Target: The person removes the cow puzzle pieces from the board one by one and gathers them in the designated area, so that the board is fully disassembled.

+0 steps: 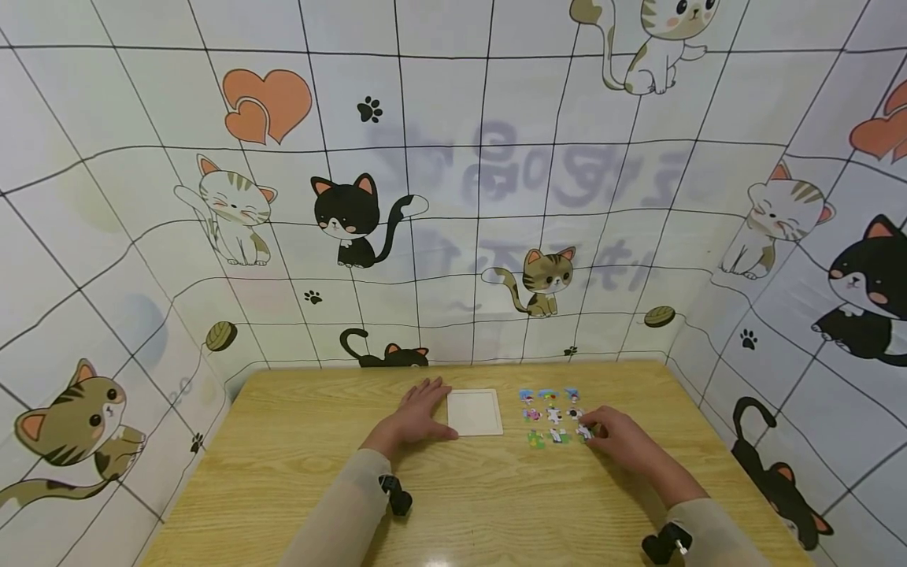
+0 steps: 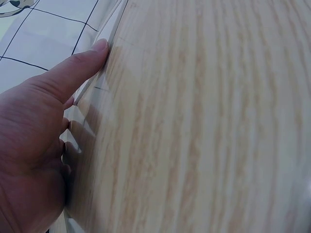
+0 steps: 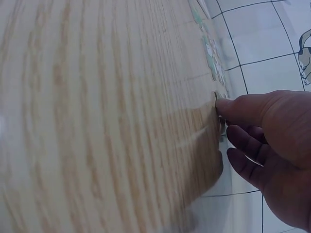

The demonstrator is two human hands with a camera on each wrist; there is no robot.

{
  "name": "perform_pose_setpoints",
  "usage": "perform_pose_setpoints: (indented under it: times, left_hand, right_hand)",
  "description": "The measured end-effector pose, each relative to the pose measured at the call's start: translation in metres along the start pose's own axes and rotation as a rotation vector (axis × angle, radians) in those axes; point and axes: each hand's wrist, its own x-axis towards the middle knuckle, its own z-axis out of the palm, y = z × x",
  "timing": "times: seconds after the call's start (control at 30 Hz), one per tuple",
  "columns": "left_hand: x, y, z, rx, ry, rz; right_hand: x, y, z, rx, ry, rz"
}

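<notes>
A pale, square puzzle tray [image 1: 475,414] with a raised rim lies flat on the table. Against its left side rests my left hand [image 1: 416,417], fingers extended and thumb at the near left corner. The left wrist view shows that thumb [image 2: 80,68] along the tray's edge. To the tray's right, colourful jigsaw pieces [image 1: 554,415] lie apart in three rows. My right hand [image 1: 627,445] pinches the near right jigsaw piece [image 1: 584,431] between thumb and fingers, at table level. In the right wrist view, the thumb [image 3: 243,107] and fingertips mostly hide this piece.
The wooden table [image 1: 453,504] ends at a fabric wall [image 1: 446,252] printed with cats and grid lines, which also runs along both sides. Small black devices [image 1: 397,496] are strapped on both wrists, over beige sleeves.
</notes>
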Motion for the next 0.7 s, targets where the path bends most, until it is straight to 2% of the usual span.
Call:
perform_pose_setpoints:
  times: [0.47,0.6,0.7]
  left_hand:
    - [0.002,0.000,0.000,-0.012,-0.010,-0.009]
    - [0.001,0.004,-0.002,-0.003,-0.020,-0.023]
    - [-0.002,0.013,-0.006,-0.001,-0.031,-0.046]
  right_hand:
    - [0.002,-0.004,-0.004,0.007,-0.029,0.017]
    - [0.001,-0.004,-0.005,0.022,-0.041,-0.005]
    - [0.000,-0.003,-0.004,0.034,-0.040,-0.013]
